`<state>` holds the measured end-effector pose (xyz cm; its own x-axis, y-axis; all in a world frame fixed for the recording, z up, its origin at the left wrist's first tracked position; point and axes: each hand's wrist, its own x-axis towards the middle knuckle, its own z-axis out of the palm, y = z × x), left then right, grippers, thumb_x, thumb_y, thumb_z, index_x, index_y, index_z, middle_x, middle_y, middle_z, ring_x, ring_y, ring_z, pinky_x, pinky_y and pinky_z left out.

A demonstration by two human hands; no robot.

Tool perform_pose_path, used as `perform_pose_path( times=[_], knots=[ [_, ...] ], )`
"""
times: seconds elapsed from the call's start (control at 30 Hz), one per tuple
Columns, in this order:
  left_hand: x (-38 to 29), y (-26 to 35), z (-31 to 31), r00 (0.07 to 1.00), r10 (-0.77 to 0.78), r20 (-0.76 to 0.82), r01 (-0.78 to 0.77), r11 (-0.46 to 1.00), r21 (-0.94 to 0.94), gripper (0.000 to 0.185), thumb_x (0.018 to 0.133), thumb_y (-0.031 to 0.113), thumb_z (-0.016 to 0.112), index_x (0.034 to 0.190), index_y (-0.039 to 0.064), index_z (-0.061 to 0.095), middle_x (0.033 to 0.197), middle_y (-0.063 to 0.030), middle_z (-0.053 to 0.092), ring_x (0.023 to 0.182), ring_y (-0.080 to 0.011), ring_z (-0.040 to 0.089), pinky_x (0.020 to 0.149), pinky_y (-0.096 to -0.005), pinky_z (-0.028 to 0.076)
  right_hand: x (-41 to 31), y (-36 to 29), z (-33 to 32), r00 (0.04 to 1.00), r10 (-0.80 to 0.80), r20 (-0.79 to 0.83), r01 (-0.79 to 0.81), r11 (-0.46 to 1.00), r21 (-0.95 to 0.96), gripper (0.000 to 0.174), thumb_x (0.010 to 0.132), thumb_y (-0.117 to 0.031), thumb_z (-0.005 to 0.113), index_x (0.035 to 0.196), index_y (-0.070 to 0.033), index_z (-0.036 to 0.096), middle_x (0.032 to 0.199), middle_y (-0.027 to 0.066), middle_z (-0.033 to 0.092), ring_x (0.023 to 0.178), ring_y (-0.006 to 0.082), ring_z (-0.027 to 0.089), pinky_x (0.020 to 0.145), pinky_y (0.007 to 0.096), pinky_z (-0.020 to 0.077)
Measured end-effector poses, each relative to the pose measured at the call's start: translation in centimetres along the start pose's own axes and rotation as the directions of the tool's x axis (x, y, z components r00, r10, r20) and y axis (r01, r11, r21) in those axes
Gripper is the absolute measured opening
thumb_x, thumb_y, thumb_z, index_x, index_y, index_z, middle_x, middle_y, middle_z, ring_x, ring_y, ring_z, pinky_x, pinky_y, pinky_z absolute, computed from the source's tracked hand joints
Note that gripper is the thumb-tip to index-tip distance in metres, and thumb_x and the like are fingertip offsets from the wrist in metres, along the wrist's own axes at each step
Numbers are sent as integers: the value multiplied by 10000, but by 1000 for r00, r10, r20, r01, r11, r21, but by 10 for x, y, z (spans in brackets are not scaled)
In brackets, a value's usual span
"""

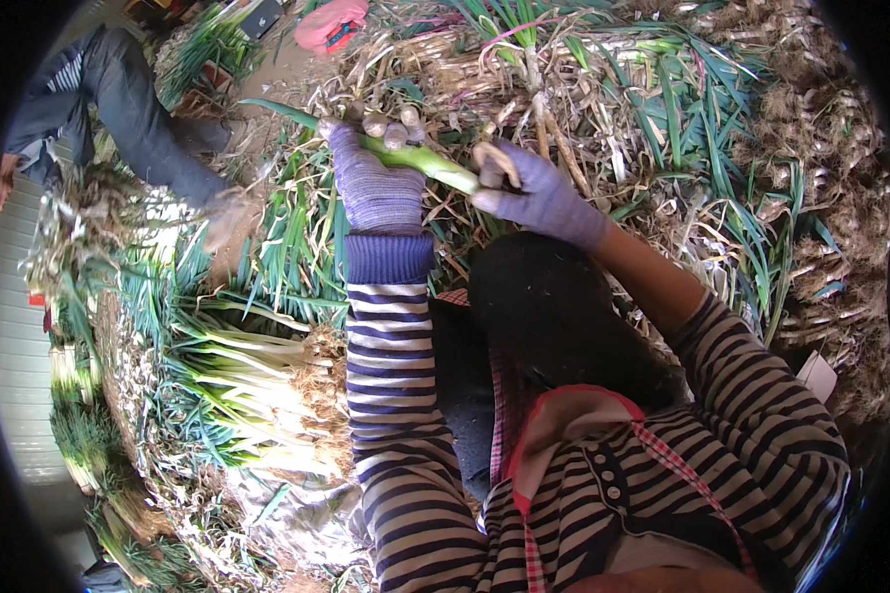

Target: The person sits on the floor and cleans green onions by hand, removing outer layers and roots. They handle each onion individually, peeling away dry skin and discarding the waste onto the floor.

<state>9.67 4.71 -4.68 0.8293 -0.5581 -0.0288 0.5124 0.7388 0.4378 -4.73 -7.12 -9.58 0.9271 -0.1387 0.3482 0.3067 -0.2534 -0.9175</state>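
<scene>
My left hand (380, 174), in a purple knit glove with dirty fingertips, is closed around a leek-like green onion (423, 159). The stalk slants from its green leaf tip at upper left down to its pale end at my right hand. Gloved alike, my right hand (538, 189) has its thumb and fingers at that pale end, with a curled brown strip of peel (498, 161) by the fingers. Whether the roots are on the stalk is hidden by the fingers. Under both hands lie dry husks and green leaves.
A pile of peeled green onions with roots (267, 385) lies at my left. Unpeeled stalks with brown roots (823, 185) are heaped at the right. Another person in dark trousers (130, 111) bends at upper left. A pink cloth item (330, 22) lies at the top.
</scene>
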Motion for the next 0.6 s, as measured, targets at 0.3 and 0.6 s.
perform_pose_path(
  times=[0.3, 0.6],
  knots=[
    [-16, -9, 19, 981, 108, 162, -131, 982, 135, 363, 848, 318, 615, 1085, 91, 460, 935, -106, 591, 867, -243, 606, 821, -458, 506, -12, -1, -16, 983, 176, -44, -169, 976, 135, 481, 857, -298, 608, 1228, -14, 493, 985, 68, 601, 836, 114, 558, 747, 248, 462],
    [-29, -19, 22, 930, 36, 366, -198, 887, 417, 476, 874, 392, 553, 1146, 7, 491, 1057, -150, 586, 1026, -279, 563, 924, -406, 447, 9, -56, -29, 994, -21, -110, 16, 999, -44, 379, 880, -268, 568, 1186, -45, 539, 930, 57, 605, 833, 123, 572, 731, 254, 486]
  ],
)
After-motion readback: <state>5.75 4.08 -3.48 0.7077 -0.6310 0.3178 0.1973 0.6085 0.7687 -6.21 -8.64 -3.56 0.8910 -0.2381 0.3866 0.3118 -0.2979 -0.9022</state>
